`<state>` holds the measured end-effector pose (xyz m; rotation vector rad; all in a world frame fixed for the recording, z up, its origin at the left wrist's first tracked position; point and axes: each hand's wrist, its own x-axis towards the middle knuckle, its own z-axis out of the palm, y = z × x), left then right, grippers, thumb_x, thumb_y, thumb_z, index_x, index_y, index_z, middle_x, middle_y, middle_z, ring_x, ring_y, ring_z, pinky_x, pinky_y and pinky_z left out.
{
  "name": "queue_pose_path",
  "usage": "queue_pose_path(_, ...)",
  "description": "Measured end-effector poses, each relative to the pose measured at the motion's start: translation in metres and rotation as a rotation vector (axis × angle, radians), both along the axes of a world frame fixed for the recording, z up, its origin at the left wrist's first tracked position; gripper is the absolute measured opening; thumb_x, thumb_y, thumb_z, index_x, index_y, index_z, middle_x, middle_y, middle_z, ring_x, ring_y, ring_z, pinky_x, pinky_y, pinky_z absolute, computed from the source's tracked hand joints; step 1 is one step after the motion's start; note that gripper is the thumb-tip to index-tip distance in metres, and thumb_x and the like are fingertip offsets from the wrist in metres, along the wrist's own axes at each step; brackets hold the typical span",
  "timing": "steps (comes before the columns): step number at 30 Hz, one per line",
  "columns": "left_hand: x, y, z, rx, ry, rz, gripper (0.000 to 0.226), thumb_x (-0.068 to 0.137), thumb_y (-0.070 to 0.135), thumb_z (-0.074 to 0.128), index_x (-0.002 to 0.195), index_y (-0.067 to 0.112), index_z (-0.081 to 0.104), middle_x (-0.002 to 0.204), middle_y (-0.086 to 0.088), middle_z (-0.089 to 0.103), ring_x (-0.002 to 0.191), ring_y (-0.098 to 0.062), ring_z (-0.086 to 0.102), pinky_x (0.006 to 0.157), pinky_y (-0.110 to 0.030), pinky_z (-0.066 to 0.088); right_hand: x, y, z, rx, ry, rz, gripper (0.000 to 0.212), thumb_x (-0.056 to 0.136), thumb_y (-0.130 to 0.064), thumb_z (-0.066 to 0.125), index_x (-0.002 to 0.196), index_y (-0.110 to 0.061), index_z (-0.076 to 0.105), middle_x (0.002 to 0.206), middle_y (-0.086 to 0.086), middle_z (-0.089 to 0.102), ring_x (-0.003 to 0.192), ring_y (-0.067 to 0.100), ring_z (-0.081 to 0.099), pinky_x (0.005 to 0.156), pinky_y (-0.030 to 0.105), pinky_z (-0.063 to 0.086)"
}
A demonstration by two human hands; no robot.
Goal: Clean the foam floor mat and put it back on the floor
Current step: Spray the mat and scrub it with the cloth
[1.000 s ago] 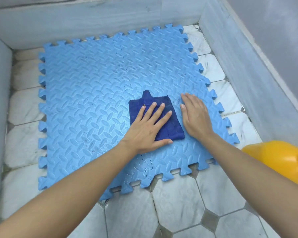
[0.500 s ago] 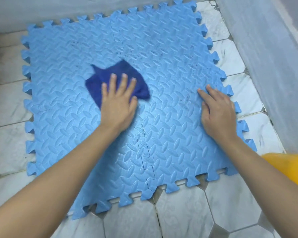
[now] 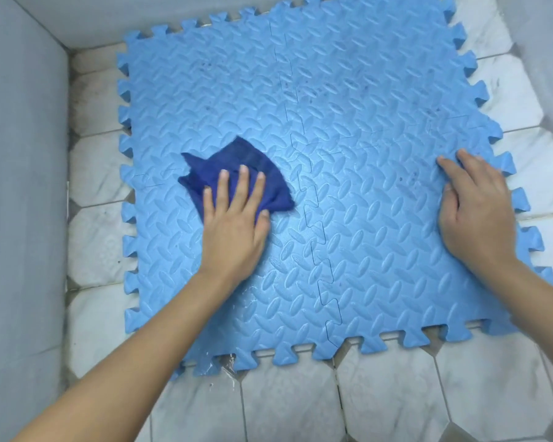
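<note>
White tile floor (image 3: 294, 406) in a grey-walled corner, seen from my head camera; the blue foam mat (image 3: 348, 218) lies flat on it, its far edge close to the back wall (image 3: 141, 17). My left hand (image 3: 233, 224) lies flat, fingers spread, pressing a dark blue cloth (image 3: 237, 167) onto the mat's left half. Against half a second ago, cloth and hand sit nearer the mat's left edge, and the view has swung left, so the yellow container at right has left the frame. My right hand (image 3: 476, 212) rests palm-down and unclosed near the mat's right edge, holding nothing. No writing is legible. Wet sheen shows on the mat's near edge. Dark specks dot the far half.
</note>
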<state>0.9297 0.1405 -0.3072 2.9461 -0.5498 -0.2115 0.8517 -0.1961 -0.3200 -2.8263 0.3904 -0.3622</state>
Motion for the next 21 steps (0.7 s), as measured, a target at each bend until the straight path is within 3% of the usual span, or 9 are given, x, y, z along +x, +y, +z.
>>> queue_pose_path(2,-0.044,-0.017,0.001,0.001,-0.024,-0.292,0.059,0.094,0.039,0.031,0.151,0.023,0.026,0.159,-0.003,0.019,0.147,-0.029,0.014,0.117,-0.052,0.014,-0.003,0.000,-0.004,-0.008,-0.010,0.000,0.043,0.096,-0.010,0.038,0.137,-0.006,0.052,0.142,0.022,0.049,0.130,0.042,0.044,0.113,0.054,0.029)
queue_pose_path(4,-0.078,-0.017,0.005,0.012,0.005,-0.389,0.060,0.092,0.038,0.037,0.150,0.023,0.029,0.158,-0.002,0.022,0.146,-0.025,0.019,0.116,-0.047,0.016,-0.003,-0.003,-0.005,-0.018,-0.014,0.007,0.043,0.096,-0.009,0.039,0.136,-0.005,0.053,0.142,0.025,0.047,0.132,0.045,0.041,0.114,0.056,0.027)
queue_pose_path(7,-0.051,-0.004,0.003,-0.010,-0.015,-0.215,0.059,0.092,0.038,0.033,0.149,0.023,0.032,0.158,-0.002,0.024,0.146,-0.023,0.021,0.117,-0.044,0.014,0.009,-0.004,0.003,-0.061,0.056,0.118,0.048,0.092,-0.011,0.035,0.135,-0.003,0.054,0.143,0.026,0.045,0.135,0.047,0.037,0.113,0.059,0.026)
queue_pose_path(12,0.085,0.033,-0.007,0.031,-0.044,0.331,0.056,0.099,0.039,0.022,0.152,0.022,0.019,0.161,-0.007,0.012,0.148,-0.028,0.004,0.119,-0.047,0.004,0.060,0.030,0.007,-0.120,0.178,0.321,0.049,0.098,-0.024,0.031,0.139,-0.003,0.048,0.146,0.022,0.044,0.137,0.044,0.035,0.110,0.063,0.025)
queue_pose_path(14,0.115,0.040,-0.009,0.006,-0.018,0.404,0.055,0.101,0.039,0.023,0.153,0.023,0.015,0.161,-0.006,0.008,0.148,-0.029,-0.002,0.119,-0.048,0.000,0.086,0.052,0.006,-0.135,0.213,0.328,0.053,0.098,-0.029,0.026,0.141,-0.004,0.044,0.148,0.020,0.041,0.139,0.042,0.033,0.110,0.063,0.027)
queue_pose_path(18,0.069,0.019,-0.008,-0.042,-0.042,0.016,0.058,0.098,0.043,0.017,0.153,0.028,0.013,0.162,0.002,0.007,0.149,-0.024,0.000,0.118,-0.042,-0.004,0.151,0.096,0.006,-0.029,0.253,0.240,0.052,0.103,-0.036,0.027,0.150,-0.016,0.033,0.160,0.010,0.027,0.148,0.033,0.021,0.116,0.059,0.013)
queue_pose_path(21,0.021,0.013,-0.004,-0.028,-0.061,-0.165,0.058,0.097,0.044,0.026,0.152,0.025,0.023,0.160,0.000,0.017,0.148,-0.024,0.013,0.119,-0.042,0.003,0.173,0.109,0.004,-0.003,0.214,0.116,0.051,0.102,-0.043,0.030,0.151,-0.028,0.032,0.162,0.002,0.024,0.150,0.025,0.016,0.118,0.057,0.004)
